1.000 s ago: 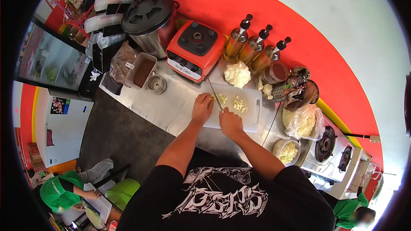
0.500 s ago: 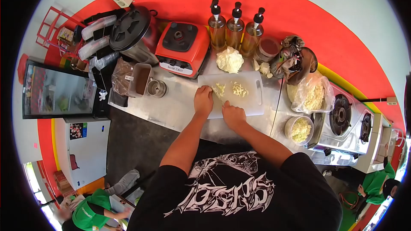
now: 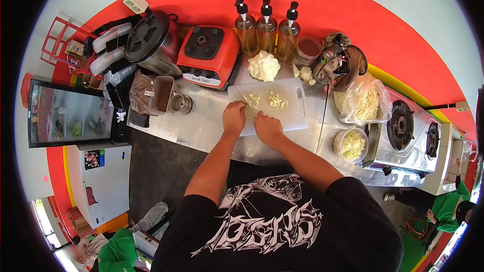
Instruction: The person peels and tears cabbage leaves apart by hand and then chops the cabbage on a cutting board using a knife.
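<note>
A white cutting board [image 3: 290,118] lies on the steel counter before me. My right hand [image 3: 267,127] is closed around the handle of a knife [image 3: 247,103], its thin blade slanting across the board's left part. Beside it, at the board's left edge, my left hand [image 3: 234,117] has its fingers curled near the blade; what they hold, if anything, is hidden. Pale chopped shreds, likely cabbage [image 3: 277,100], form a pile at the board's middle, with a smaller heap next to the knife. Just behind the board sits a pale cabbage head [image 3: 263,66].
A red blender base [image 3: 209,55], three pump bottles [image 3: 266,32] and a lidded jar [image 3: 307,50] line the wall. To the right are a bowl of shreds [image 3: 352,145], a plastic bag of shreds [image 3: 367,105] and a gas stove [image 3: 402,125]. Co-workers in green [image 3: 117,252] stand behind.
The view has shifted slightly. My left hand sits a little nearer to me along the board's edge; the right hand with the knife is almost unchanged. A co-worker at lower left has moved.
</note>
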The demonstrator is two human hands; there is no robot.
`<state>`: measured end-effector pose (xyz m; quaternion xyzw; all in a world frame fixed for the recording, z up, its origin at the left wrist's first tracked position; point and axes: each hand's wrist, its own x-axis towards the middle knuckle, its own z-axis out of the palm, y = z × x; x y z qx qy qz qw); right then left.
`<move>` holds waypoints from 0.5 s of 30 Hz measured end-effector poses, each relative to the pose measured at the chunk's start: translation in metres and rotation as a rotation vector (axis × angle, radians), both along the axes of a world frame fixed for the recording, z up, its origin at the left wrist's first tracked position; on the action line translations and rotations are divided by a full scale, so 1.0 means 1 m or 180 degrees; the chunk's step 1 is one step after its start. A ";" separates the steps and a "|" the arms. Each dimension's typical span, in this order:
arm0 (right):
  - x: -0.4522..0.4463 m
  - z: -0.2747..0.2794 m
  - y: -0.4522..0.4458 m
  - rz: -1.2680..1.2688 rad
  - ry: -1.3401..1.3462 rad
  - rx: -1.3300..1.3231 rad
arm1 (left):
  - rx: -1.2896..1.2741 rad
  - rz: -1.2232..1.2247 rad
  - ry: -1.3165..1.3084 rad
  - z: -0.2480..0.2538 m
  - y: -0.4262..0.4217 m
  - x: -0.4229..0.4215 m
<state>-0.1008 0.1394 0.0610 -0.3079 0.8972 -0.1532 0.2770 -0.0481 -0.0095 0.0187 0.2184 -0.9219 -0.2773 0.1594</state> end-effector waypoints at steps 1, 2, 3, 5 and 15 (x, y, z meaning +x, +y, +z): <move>-0.004 0.003 -0.001 -0.0002 -0.0007 -0.0001 | 0.0014 -0.0067 0.0077 -0.001 -0.001 0.001; -0.008 0.006 -0.002 0.0076 0.0056 -0.0032 | 0.0026 -0.0139 0.0158 -0.002 -0.002 0.002; -0.011 0.008 -0.002 0.0152 0.0125 -0.0066 | 0.0020 -0.0150 0.0159 -0.001 -0.002 0.002; -0.004 0.010 -0.001 0.0091 0.0106 -0.0054 | 0.0065 -0.0111 0.0050 -0.001 -0.002 0.002; -0.002 0.008 -0.005 0.0075 0.0030 0.0023 | 0.0233 -0.0061 -0.0055 0.006 -0.004 0.001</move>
